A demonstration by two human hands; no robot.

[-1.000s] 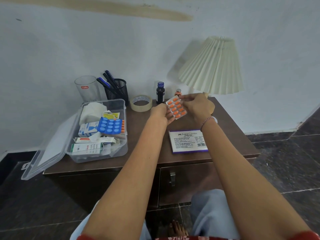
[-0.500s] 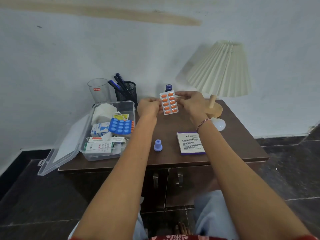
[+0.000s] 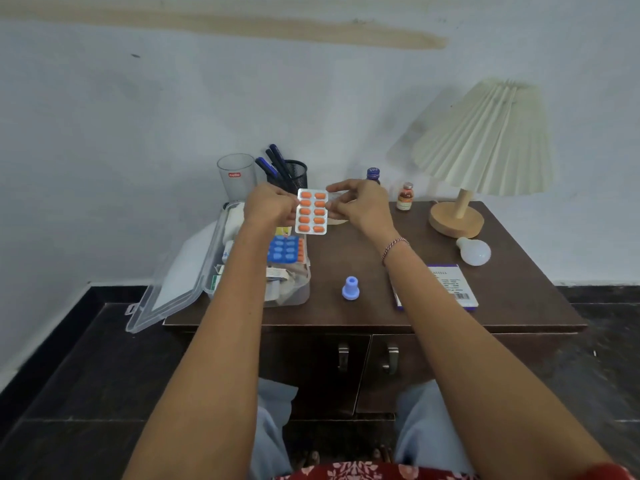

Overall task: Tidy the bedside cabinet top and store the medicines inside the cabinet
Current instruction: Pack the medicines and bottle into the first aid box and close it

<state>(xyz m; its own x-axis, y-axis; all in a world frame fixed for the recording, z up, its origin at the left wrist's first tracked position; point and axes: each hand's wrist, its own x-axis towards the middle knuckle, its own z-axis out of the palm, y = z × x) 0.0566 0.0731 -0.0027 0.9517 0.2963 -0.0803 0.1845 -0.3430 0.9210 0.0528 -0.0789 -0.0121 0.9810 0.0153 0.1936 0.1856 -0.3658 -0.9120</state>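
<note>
Taking the cabinet top point(image 3: 519, 292) as a clock face with twelve at the wall, the glass point(image 3: 236, 176) at eleven carries a red label reading "cello". The flat white box point(image 3: 450, 287) at four shows the letters "ASTELL" on a purple band, small print too fine to read, and a barcode. The label on the small red-capped bottle point(image 3: 405, 197) at one is illegible.

The pill strip point(image 3: 311, 212) is silver foil with two columns of five orange oval tablets, all filled. It is held upright in the air over the eleven-to-twelve area, tablets facing the camera. The left hand point(image 3: 268, 206) pinches its left edge with curled fingers, and the right hand point(image 3: 360, 206) pinches its right edge between thumb and fingertips.

Below it, at nine, an open clear tub point(image 3: 298, 296) holds a blue pill strip point(image 3: 285, 249) among small cartons. A blue cap point(image 3: 350, 288) stands at six.
</note>
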